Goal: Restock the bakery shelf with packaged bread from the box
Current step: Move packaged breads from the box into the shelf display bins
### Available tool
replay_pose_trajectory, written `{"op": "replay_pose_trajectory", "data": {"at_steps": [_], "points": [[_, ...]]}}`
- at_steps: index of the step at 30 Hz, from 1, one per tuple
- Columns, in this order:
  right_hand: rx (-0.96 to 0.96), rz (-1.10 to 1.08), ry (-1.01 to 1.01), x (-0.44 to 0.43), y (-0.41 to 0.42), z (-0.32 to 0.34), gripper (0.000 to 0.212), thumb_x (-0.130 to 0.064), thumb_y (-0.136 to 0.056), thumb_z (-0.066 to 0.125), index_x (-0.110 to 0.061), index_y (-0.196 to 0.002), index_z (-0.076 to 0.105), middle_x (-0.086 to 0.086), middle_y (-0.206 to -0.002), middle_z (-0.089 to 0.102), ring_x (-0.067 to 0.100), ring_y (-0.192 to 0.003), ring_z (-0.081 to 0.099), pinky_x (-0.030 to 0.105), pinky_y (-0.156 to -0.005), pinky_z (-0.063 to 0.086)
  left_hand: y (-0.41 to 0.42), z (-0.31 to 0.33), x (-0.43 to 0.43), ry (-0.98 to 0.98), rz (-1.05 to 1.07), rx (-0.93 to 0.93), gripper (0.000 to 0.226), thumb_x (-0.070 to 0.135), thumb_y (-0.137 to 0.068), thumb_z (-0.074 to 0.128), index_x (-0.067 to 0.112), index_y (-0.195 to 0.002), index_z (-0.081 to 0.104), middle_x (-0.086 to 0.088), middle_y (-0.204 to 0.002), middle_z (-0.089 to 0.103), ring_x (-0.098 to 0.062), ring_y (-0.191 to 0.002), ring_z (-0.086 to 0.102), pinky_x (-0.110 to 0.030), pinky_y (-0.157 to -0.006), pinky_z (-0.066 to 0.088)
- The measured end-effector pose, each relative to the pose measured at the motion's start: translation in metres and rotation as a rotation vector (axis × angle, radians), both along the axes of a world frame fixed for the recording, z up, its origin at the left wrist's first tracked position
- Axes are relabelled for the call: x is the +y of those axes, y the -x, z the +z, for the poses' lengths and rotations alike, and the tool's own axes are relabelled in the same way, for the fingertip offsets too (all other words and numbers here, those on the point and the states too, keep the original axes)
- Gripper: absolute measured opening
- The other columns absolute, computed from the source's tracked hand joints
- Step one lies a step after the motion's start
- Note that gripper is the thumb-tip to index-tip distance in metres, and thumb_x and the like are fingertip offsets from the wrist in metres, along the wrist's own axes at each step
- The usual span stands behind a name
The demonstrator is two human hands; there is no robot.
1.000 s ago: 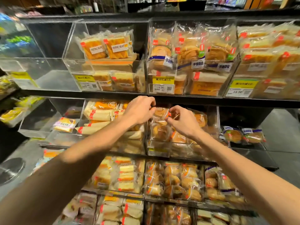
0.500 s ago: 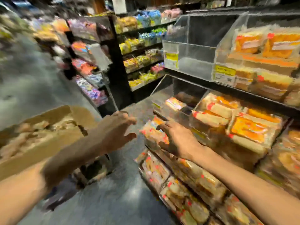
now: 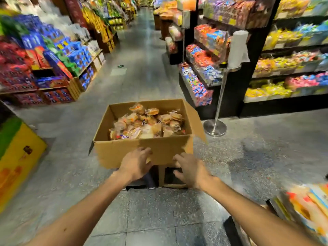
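An open cardboard box (image 3: 124,150) stands in the aisle straight ahead, raised on a low support. It is filled with packaged bread (image 3: 147,123) in clear wrappers. My left hand (image 3: 135,163) hovers in front of the box's near wall, fingers loosely spread, holding nothing. My right hand (image 3: 190,170) is beside it, a little lower and to the right, also empty with relaxed fingers. A blurred corner of the bakery shelf (image 3: 305,208) with wrapped bread shows at the lower right edge.
A chrome post with a round base (image 3: 215,127) stands just right of the box. Snack shelves (image 3: 266,68) line the right side, boxed goods (image 3: 53,59) the left. A yellow carton (image 3: 17,157) sits at the left edge. Grey floor runs between.
My view has swung left from the bakery shelf to the aisle and box. Both hands have left the bread packets on the shelf and now reach toward the box, empty.
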State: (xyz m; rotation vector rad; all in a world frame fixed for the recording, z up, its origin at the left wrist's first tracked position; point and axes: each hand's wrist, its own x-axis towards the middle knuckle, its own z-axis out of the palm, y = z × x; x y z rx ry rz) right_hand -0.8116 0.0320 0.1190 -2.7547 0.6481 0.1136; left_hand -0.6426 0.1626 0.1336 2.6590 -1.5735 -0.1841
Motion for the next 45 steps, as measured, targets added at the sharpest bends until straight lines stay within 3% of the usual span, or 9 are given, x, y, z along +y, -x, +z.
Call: {"op": "replay_pose_trajectory", "data": {"at_steps": [9, 19, 23, 26, 32, 36, 39, 42, 45], "points": [[0.086, -0.081, -0.129, -0.064, -0.16, -0.047, 0.045, -0.036, -0.094, 0.057, -0.017, -0.134, 0.051, 0.007, -0.129, 0.058, 0.027, -0.12, 0.054, 0.037, -0.096, 0.045, -0.147, -0.077, -0.059, 0.021, 0.194, 0.219, 0.038, 0.035, -0.093, 0.061, 0.019, -0.127, 0.058, -0.006, -0.125, 0.064, -0.025, -0.114, 0.06, -0.038, -0.094, 0.051], [0.186, -0.209, -0.446, -0.199, -0.311, -0.137, 0.031, -0.031, -0.097, 0.059, -0.015, -0.123, 0.058, 0.007, -0.119, 0.063, 0.023, -0.105, 0.059, 0.034, -0.084, 0.049, -0.27, -0.164, -0.158, -0.014, 0.449, 0.445, 0.03, 0.031, -0.099, 0.054, 0.014, -0.122, 0.06, -0.01, -0.119, 0.067, -0.027, -0.109, 0.061, -0.039, -0.092, 0.051], [0.291, -0.35, -0.668, -0.228, -0.356, -0.187, 0.039, -0.031, -0.092, 0.066, -0.013, -0.125, 0.054, 0.009, -0.117, 0.06, 0.022, -0.096, 0.061, 0.04, -0.088, 0.053, -0.31, -0.199, -0.185, -0.111, 0.592, 0.596, 0.033, 0.032, -0.099, 0.054, 0.014, -0.127, 0.059, -0.008, -0.127, 0.064, -0.028, -0.117, 0.058, -0.036, -0.096, 0.048], [0.357, -0.447, -0.776, -0.239, -0.379, -0.227, 0.064, -0.029, -0.088, 0.07, -0.018, -0.144, 0.04, 0.01, -0.13, 0.057, 0.03, -0.107, 0.063, 0.047, -0.093, 0.053, -0.332, -0.227, -0.203, -0.133, 0.641, 0.66, 0.036, 0.028, -0.099, 0.053, 0.012, -0.131, 0.057, -0.011, -0.132, 0.062, -0.031, -0.12, 0.056, -0.037, -0.099, 0.046], [0.506, -0.556, -0.817, -0.245, -0.405, -0.272, 0.06, -0.025, -0.088, 0.071, -0.01, -0.139, 0.043, 0.005, -0.107, 0.059, 0.026, -0.102, 0.062, 0.036, -0.078, 0.051, -0.363, -0.276, -0.234, -0.196, 0.503, 0.565, 0.039, 0.018, -0.102, 0.042, 0.016, -0.141, 0.048, -0.01, -0.148, 0.048, -0.031, -0.128, 0.049, -0.037, -0.101, 0.041], [0.54, -0.607, -0.826, -0.247, -0.412, -0.29, 0.062, -0.023, -0.082, 0.078, -0.011, -0.136, 0.048, 0.006, -0.126, 0.06, 0.025, -0.115, 0.059, 0.035, -0.095, 0.051, -0.37, -0.301, -0.246, -0.339, 0.263, 0.46, 0.058, 0.021, -0.103, 0.043, 0.023, -0.156, 0.02, 0.001, -0.164, 0.016, -0.025, -0.147, 0.024, -0.036, -0.116, 0.03], [0.566, -0.621, -0.867, -0.255, -0.411, -0.298, 0.066, -0.023, -0.081, 0.079, -0.01, -0.138, 0.05, 0.008, -0.135, 0.057, 0.027, -0.121, 0.057, 0.038, -0.102, 0.049, -0.369, -0.311, -0.248, -0.463, 0.22, 0.423, 0.073, 0.032, -0.101, 0.05, 0.023, -0.158, 0.005, -0.002, -0.163, 0.014, -0.029, -0.146, 0.021, -0.042, -0.116, 0.032], [0.56, -0.621, -0.965, -0.26, -0.413, -0.297, 0.063, -0.031, -0.086, 0.074, -0.013, -0.141, 0.047, 0.009, -0.14, 0.054, 0.026, -0.122, 0.055, 0.044, -0.107, 0.045, -0.37, -0.314, -0.25, -0.533, 0.227, 0.431, 0.085, 0.052, -0.092, 0.059, 0.026, -0.156, 0.01, -0.007, -0.154, 0.029, -0.03, -0.143, 0.024, -0.044, -0.114, 0.029], [0.529, -0.615, -1.057, -0.26, -0.415, -0.295, 0.067, -0.039, -0.092, 0.065, -0.017, -0.148, 0.037, 0.007, -0.151, 0.041, 0.027, -0.135, 0.044, 0.047, -0.112, 0.037, -0.377, -0.312, -0.245, -0.581, 0.24, 0.544, 0.086, 0.066, -0.083, 0.062, 0.034, -0.153, 0.024, -0.008, -0.157, 0.024, -0.03, -0.147, 0.014, -0.047, -0.117, 0.02]]}}
